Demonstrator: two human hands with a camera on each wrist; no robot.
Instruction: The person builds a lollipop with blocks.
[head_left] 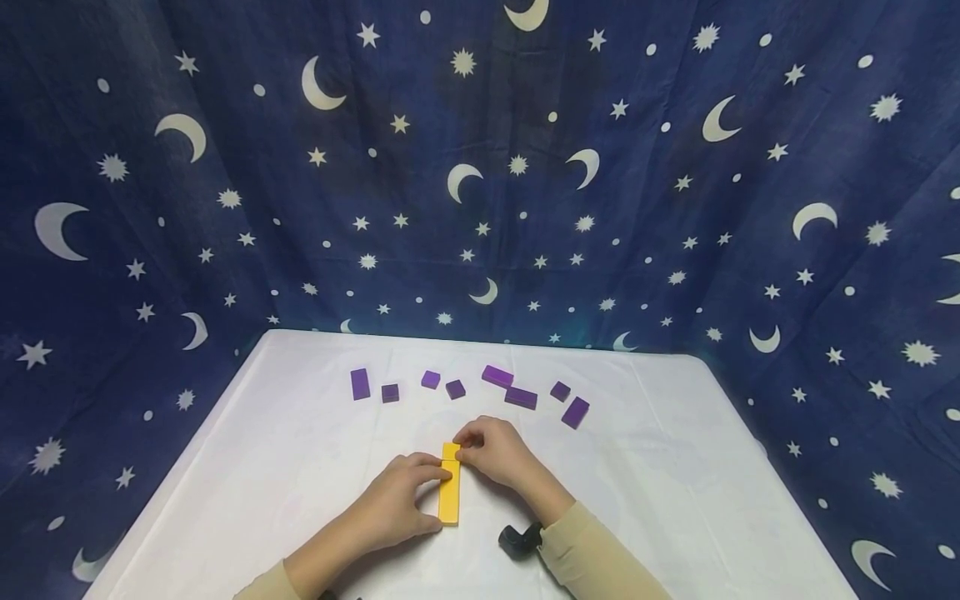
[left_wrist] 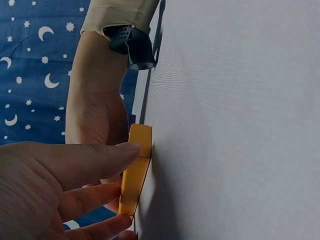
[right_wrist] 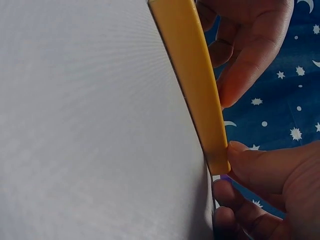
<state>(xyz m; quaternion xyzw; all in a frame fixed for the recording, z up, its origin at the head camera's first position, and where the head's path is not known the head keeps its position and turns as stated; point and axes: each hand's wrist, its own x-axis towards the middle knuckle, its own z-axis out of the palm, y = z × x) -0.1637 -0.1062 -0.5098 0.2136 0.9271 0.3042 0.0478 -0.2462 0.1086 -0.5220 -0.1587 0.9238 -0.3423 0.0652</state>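
A long yellow block (head_left: 448,500) lies flat on the white table, lengthwise away from me. Against its far end sits a small yellow block (head_left: 451,451), in line with it. My left hand (head_left: 401,502) holds the long block from the left, thumb at its near end and fingers near the far end. My right hand (head_left: 497,451) pinches the small block between thumb and index finger from the right and far side. In the right wrist view, the right thumb (right_wrist: 260,167) touches the end of the yellow row; the seam is hard to make out there.
Several purple blocks lie scattered in a loose row beyond the hands, among them an oblong one (head_left: 360,384) at the left, a small one (head_left: 455,389) in the middle and another oblong (head_left: 575,412) at the right. A dark blue star-and-moon curtain (head_left: 480,208) surrounds the white table (head_left: 675,483).
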